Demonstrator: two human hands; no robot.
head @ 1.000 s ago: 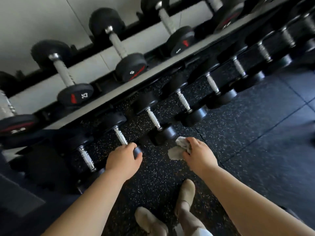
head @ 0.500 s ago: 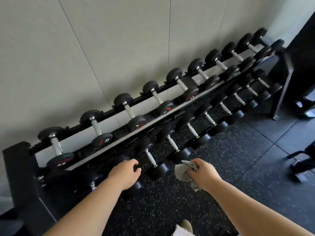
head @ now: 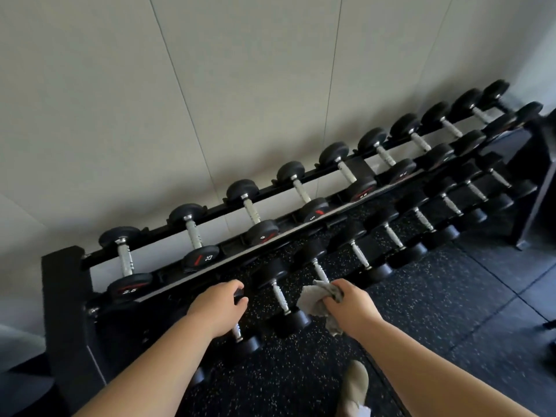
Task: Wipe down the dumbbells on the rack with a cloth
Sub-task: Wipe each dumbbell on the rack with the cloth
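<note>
Cloth [head: 311,302], grey and crumpled, sits bunched in the right grip [head: 352,302], whose fingers are clamped round it, low near 6 o'clock. At its 9 o'clock the left grip [head: 216,308] curls over the far head of a lower-tier dumbbell [head: 248,346]. Between them lies a neighbouring dumbbell [head: 290,322], with the cloth just beside its handle. Rows of dumbbells [head: 361,188] fill both tiers of the black rack [head: 64,296], running toward 2 o'clock along a pale wall [head: 240,85] above a speckled rubber floor [head: 421,296].
</note>
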